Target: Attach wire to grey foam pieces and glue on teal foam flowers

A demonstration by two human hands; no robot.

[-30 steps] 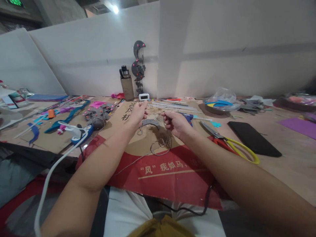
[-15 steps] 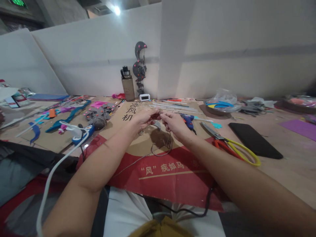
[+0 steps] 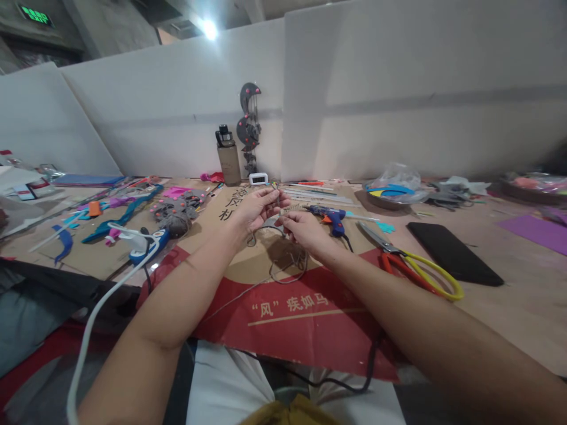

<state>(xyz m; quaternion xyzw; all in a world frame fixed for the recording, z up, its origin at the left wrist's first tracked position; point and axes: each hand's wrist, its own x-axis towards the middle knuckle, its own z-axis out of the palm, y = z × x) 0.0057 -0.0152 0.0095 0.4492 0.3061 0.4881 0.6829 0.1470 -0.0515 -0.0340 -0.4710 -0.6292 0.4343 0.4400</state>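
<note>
Both my hands meet over a brown and red cardboard sheet (image 3: 310, 319) in the middle of the table. My left hand (image 3: 257, 208) pinches a thin grey string (image 3: 287, 268) and lifts its end. My right hand (image 3: 301, 227) is closed on the same string just below and to the right. The string hangs down from my fingers into loose loops on the cardboard. A grey crescent piece (image 3: 268, 222) lies under my hands, mostly hidden by them.
Yellow-handled scissors (image 3: 416, 268) and a black phone (image 3: 452, 254) lie to the right. A blue glue gun (image 3: 330, 215) sits just beyond my right hand. A second glue gun with a white cable (image 3: 142, 245), a bottle (image 3: 228, 156) and coloured foam pieces (image 3: 119, 206) are on the left.
My hands were apart with the string stretched between them, then came together. Now the left hand has risen a little while the right stays just below it.
</note>
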